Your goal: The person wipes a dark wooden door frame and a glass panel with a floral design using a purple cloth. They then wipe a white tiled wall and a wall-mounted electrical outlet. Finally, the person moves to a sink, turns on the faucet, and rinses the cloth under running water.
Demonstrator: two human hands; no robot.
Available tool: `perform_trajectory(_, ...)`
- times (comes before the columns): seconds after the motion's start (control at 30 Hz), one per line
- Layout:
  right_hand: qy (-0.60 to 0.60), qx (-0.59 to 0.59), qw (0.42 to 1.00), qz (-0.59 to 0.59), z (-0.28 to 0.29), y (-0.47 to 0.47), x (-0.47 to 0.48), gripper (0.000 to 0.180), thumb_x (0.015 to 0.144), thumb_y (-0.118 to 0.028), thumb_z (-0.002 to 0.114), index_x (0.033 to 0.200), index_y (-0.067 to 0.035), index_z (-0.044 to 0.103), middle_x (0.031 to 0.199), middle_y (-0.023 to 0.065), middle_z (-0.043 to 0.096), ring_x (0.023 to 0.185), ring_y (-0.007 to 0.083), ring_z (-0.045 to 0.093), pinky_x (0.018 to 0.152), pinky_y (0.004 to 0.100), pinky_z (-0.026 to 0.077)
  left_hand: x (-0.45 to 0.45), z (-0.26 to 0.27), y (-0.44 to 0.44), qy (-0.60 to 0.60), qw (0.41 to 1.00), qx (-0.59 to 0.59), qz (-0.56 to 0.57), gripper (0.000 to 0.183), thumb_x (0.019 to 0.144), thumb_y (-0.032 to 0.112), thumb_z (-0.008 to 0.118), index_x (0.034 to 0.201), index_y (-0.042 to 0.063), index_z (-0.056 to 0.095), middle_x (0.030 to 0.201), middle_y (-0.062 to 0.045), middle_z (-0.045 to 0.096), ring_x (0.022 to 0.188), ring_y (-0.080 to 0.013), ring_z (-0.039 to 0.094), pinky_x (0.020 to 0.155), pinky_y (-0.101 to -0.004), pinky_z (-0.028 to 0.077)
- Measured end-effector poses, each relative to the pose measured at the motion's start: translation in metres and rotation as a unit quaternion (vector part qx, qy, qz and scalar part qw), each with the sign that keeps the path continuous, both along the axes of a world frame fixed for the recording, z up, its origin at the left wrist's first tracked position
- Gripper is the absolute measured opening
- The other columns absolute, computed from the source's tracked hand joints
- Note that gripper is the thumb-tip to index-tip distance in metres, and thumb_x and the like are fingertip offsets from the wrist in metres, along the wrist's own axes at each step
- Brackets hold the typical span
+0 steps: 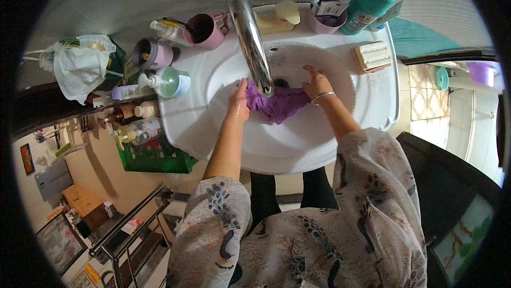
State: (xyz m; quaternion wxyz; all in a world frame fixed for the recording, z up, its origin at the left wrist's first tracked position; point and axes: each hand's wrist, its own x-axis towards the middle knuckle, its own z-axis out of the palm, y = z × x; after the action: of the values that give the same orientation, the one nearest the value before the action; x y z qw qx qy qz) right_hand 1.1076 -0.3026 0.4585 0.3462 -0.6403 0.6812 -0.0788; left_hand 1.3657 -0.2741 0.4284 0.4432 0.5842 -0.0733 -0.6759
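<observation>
A purple cloth point(279, 106) is stretched between my two hands over the basin of a white washbasin point(287, 154). My left hand point(238, 98) grips the cloth's left end. My right hand point(317, 84), with a silver bangle at the wrist, is at the cloth's right end, its index finger raised and its thumb at the cloth; the lower fingers are partly hidden. A chrome faucet point(249, 36) curves down over the middle of the cloth, hiding part of it. Behind the cloth, the dark drain point(280, 83) is partly visible. Whether water is running cannot be told.
Along the basin's rim stand a pink mug point(205, 30), a green pump bottle point(171, 82), a purple cup point(327, 24), a teal bottle with orange cap point(369, 4) and a bar of soap point(373, 56). A green plastic basket point(155, 160) is at the lower left, near a metal railing point(127, 220).
</observation>
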Motion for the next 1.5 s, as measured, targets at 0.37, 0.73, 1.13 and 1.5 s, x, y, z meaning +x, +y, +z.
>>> perform_trajectory(0.37,-0.491,0.077,0.862,-0.099,0.018,0.075,0.109,0.027,0.071,-0.003,0.058,0.098,0.002,0.054,0.082,0.0123,0.06,0.08,0.0137,0.055,0.07,0.0311,0.047,-0.009,-0.043,0.038,0.399,0.905,-0.13,-0.067,0.037,0.092,0.034,0.039,0.108,0.005,0.056,0.106,-0.009,0.061,0.095,-0.0271,0.059,0.089,-0.0387,0.047)
perform_trajectory(0.73,-0.013,-0.079,0.993,-0.087,0.028,0.026,0.083,0.022,0.082,-0.029,0.055,0.077,-0.008,0.061,0.077,0.0161,0.062,0.07,0.0343,0.061,0.062,0.0437,0.049,-0.081,-0.005,0.044,0.138,0.99,0.001,0.032,0.048,0.093,0.047,0.039,0.112,0.006,0.053,0.112,-0.008,0.057,0.103,-0.0214,0.054,0.092,-0.036,0.043)
perform_trajectory(1.13,0.048,-0.047,0.995,-0.072,-0.007,0.009,0.006,0.034,0.078,-0.027,0.061,0.102,-0.003,0.06,0.095,0.0248,0.06,0.092,0.0373,0.058,0.08,0.0446,0.047,0.002,0.016,0.023,-0.003,0.999,0.032,0.002,0.036,0.089,0.034,0.054,0.113,0.006,0.052,0.099,-0.006,0.058,0.087,-0.0156,0.057,0.072,-0.033,0.049)
perform_trajectory(1.5,-0.253,-0.113,0.959,-0.048,0.044,0.083,0.115,0.017,0.067,-0.011,0.061,0.082,-0.002,0.063,0.084,0.0195,0.059,0.074,0.0367,0.059,0.068,0.0398,0.049,-0.011,0.001,0.033,0.237,0.97,0.006,-0.054,0.033,0.092,0.036,0.041,0.097,0.008,0.057,0.094,-0.009,0.063,0.08,-0.0224,0.062,0.072,-0.0386,0.053)
